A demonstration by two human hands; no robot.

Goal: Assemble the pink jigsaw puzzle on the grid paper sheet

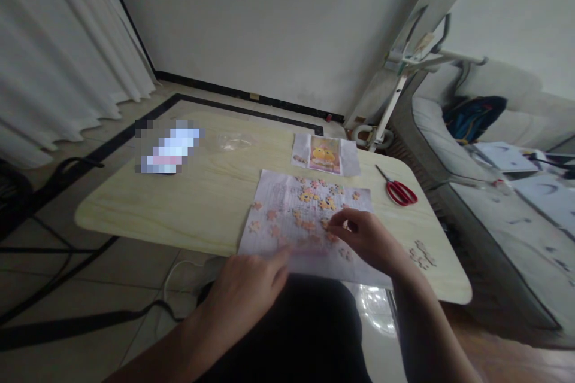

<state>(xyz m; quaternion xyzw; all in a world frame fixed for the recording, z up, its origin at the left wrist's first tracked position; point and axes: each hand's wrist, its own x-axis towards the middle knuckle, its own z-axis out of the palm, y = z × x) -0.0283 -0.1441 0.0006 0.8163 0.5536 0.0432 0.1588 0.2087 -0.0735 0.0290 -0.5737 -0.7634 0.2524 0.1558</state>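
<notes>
Loose jigsaw puzzle pieces [307,194] in yellow, pink and orange lie scattered on a printed paper sheet [265,191] in front of me. My right hand [359,234] is over the sheet's right side, thumb and forefinger pinched on a small yellowish puzzle piece [326,225]. At the near edge of the paper is my left hand [257,278], slightly smeared by motion, its forefinger stretched toward the lower pieces and the thumb apart. I see nothing held in it. Behind the sheet lies a reference picture [326,155] with a yellow figure, on white paper.
Red-handled scissors [401,192] rest on the table [197,209] at the right. Several more pieces [422,255] are near its right edge. Clear plastic packaging [233,142] and a blurred-out bright screen [173,148] sit at the back left. A sofa [503,221] stands to the right.
</notes>
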